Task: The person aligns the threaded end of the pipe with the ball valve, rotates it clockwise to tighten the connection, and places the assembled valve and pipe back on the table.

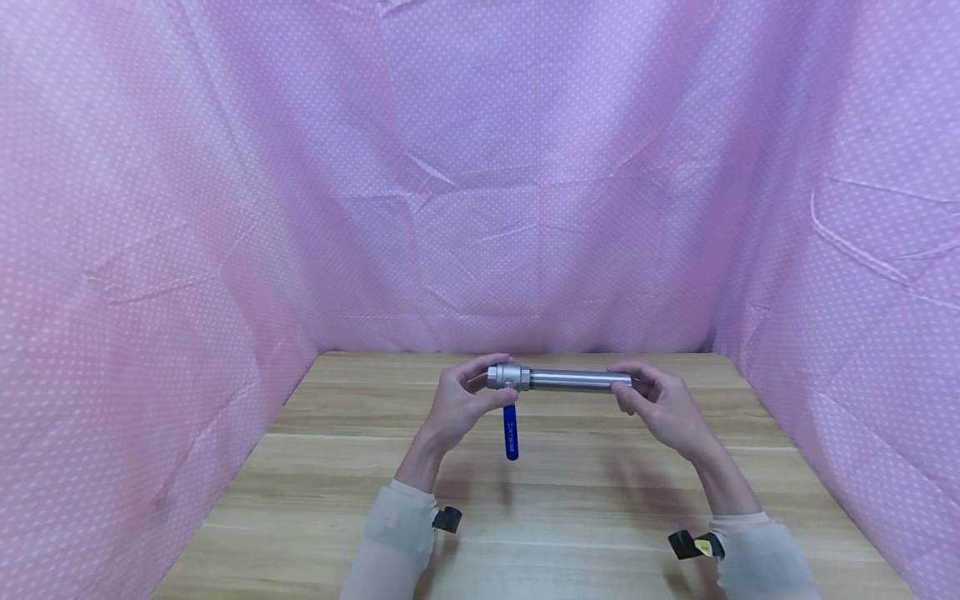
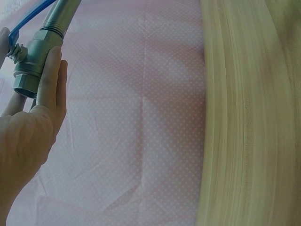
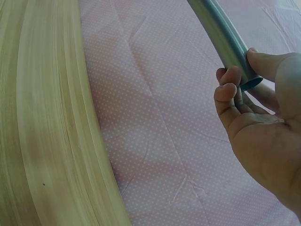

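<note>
A metal ball valve (image 1: 510, 376) with a blue lever handle (image 1: 512, 433) is held above the table, the lever pointing toward me. My left hand (image 1: 459, 405) grips the valve body between thumb and fingers. From the valve's right end runs a straight steel pipe (image 1: 577, 380); in the left wrist view some thread (image 2: 52, 27) shows where the two meet. My right hand (image 1: 666, 408) pinches the pipe near its far right end. In the right wrist view the thumb lies on one side of the pipe (image 3: 225, 37) and curled fingers on the other, beside its open end.
Below the hands is a wooden table (image 1: 555, 533) with light planks. Pink dotted cloth (image 1: 480, 250) hangs behind the table and along both sides. A small black device sits at each wrist, the left one (image 1: 447, 520) and the right one (image 1: 684, 545).
</note>
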`<state>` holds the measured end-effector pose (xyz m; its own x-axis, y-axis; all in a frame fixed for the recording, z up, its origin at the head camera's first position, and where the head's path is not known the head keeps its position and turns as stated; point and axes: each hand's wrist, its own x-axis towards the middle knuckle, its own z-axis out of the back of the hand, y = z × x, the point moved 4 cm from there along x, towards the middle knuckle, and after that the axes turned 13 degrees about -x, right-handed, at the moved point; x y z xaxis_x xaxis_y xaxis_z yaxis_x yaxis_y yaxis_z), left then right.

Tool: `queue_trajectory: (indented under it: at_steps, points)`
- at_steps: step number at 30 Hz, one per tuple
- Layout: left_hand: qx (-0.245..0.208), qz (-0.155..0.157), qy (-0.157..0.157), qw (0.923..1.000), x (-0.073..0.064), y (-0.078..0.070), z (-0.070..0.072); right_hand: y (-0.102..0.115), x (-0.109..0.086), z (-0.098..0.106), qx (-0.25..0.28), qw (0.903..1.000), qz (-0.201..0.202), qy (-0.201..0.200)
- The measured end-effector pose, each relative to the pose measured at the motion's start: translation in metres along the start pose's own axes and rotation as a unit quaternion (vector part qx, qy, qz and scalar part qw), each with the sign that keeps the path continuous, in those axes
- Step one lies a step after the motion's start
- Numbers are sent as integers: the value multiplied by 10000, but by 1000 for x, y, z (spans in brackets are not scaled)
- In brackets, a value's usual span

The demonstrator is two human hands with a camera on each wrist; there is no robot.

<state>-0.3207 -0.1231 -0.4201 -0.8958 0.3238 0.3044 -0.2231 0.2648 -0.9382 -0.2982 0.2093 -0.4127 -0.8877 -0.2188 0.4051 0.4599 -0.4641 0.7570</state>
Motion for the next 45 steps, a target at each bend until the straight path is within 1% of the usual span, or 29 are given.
queue_trajectory:
  at_steps: [5,13,33,41,45]
  points:
    - [-32,26,2,10000,0,0,0,-1,0,0,156,9998,-113,91]
    - [7,45,-39,10000,1,-1,-1,-5,1,0,75,9996,-143,216]
    - [31,18,-67,10000,0,-2,-3,-4,0,0,-137,9997,-120,140]
    - [50,31,-66,10000,0,0,-2,-4,0,0,-351,9993,-69,141]
    - [37,44,-63,10000,1,1,-2,-5,1,0,-312,9994,-81,128]
